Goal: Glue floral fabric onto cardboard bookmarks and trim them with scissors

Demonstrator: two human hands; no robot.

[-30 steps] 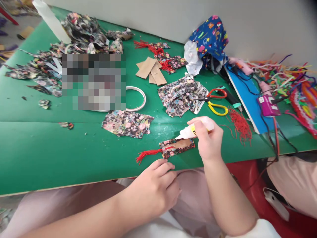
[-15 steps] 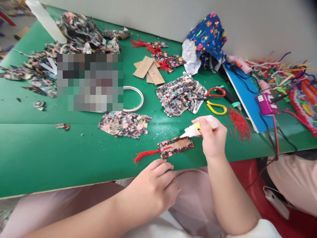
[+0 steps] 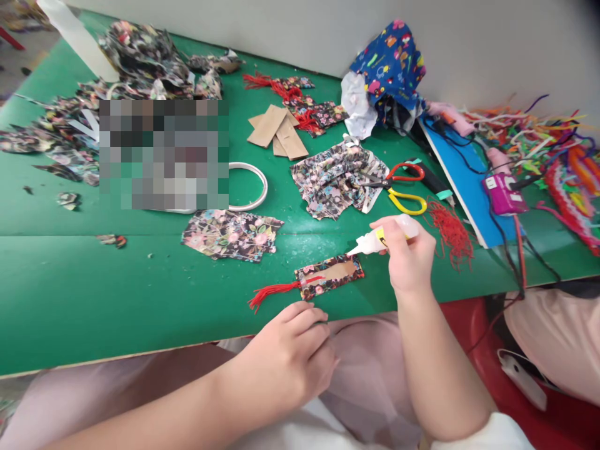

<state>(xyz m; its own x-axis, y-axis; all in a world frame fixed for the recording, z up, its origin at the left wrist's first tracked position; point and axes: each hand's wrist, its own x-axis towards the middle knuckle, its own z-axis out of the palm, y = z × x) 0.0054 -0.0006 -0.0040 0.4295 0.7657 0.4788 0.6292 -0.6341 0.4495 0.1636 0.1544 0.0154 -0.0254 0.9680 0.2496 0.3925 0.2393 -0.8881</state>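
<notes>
On the green table, a flat bookmark [image 3: 335, 273] lies with floral cloth folded round its brown card; a red tassel [image 3: 274, 292] extends from its left end. My right hand [image 3: 410, 256] is closed on a white glue bottle [image 3: 375, 239] with a yellow label. The nozzle points down-left, right at the bookmark's upper edge near its right end. At the bookmark's lower left edge is my left hand [image 3: 300, 350], palm down with loosely bent fingers and nothing visible in them. Its fingertips are at or just below that edge; its thumb is hidden.
Floral cloth pieces [image 3: 232, 236] and scissors [image 3: 398, 181] lie beyond the bookmark. Farther back are brown card strips [image 3: 279, 131] and tasselled floral pieces [image 3: 312, 112]. A white ring [image 3: 248, 185] sits left, red threads [image 3: 450, 231] and a purple box with cables [image 3: 506, 194] right.
My right hand has moved slightly right with the glue bottle, its nozzle sliding along the bookmark's upper edge toward the right end. My left hand has stayed almost still.
</notes>
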